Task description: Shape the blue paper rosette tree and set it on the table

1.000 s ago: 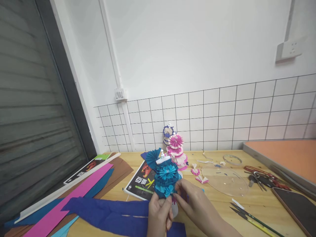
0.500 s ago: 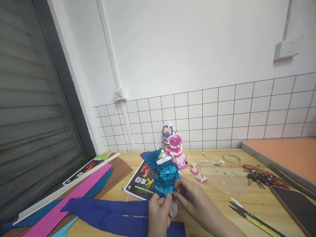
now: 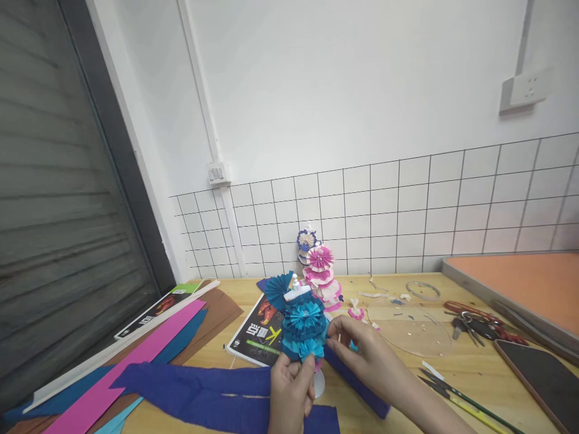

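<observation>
A blue paper doll (image 3: 302,322) made of pleated fan rosettes stands low at centre, above the wooden table (image 3: 398,367). My left hand (image 3: 291,392) is closed round its lower part from below. My right hand (image 3: 362,352) pinches at the doll's right side, fingers together near a strip of dark blue crepe paper (image 3: 357,380) that runs down to the right under the hand. A pink and white paper doll (image 3: 320,272) stands behind, by the tiled wall.
Dark blue (image 3: 194,386), pink (image 3: 131,361) and brown paper sheets lie at left with a booklet (image 3: 257,331). A clear plastic sheet (image 3: 411,328), keys (image 3: 470,325), scissors (image 3: 456,395), a dark tablet (image 3: 543,380) and an orange board (image 3: 520,289) are at right.
My right hand has moved up and to the right along the doll's side, and a dark blue paper strip now shows beneath it. The left hand has stayed in place.
</observation>
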Available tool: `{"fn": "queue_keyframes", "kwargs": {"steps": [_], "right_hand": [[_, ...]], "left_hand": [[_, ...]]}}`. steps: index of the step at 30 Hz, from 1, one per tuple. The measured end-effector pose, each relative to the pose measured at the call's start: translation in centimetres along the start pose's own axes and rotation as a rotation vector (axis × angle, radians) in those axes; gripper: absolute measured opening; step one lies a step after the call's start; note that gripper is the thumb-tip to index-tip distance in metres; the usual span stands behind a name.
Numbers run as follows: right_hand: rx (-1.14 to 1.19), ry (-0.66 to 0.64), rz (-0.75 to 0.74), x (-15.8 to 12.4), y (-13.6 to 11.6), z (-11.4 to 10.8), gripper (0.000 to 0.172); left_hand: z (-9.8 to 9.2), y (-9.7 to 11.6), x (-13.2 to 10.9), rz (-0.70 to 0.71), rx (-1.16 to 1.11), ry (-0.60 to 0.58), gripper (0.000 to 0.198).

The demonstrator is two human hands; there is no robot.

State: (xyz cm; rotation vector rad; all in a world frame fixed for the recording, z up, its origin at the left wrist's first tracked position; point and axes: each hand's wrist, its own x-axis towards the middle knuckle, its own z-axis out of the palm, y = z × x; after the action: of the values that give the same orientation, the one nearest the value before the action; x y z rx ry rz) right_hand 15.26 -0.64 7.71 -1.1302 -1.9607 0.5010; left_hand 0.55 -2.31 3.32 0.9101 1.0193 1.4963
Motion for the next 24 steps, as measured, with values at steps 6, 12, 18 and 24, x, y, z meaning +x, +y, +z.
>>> {"fn": "queue_keyframes", "kwargs": {"steps": [6, 12, 18, 24], "right_hand": [[0.115, -0.09, -0.059, -0.2, -1.1, 0.2, 0.014], [0.161, -0.144, -0.1, -0.4, -1.7, 1.0, 0.021], [0.06, -0.101, -0.075, -0.4, -1.3, 1.5, 0.02], [0.022, -0.078, -0.049, -0.4, -0.9, 1.7, 0.017]], "left_hand": [[-0.3, -0.5, 0.3, -0.001, -0.043, -0.001, 0.052], [-0.4, -0.8, 0.4, 0.003, -0.056, -0.029, 0.052], [-0.5, -0.5, 0.3, -0.003, -0.032, -0.057, 0.051], [-0.8, -0.7, 0.5, -0.014, -0.031, -0.066, 0.051]]}}
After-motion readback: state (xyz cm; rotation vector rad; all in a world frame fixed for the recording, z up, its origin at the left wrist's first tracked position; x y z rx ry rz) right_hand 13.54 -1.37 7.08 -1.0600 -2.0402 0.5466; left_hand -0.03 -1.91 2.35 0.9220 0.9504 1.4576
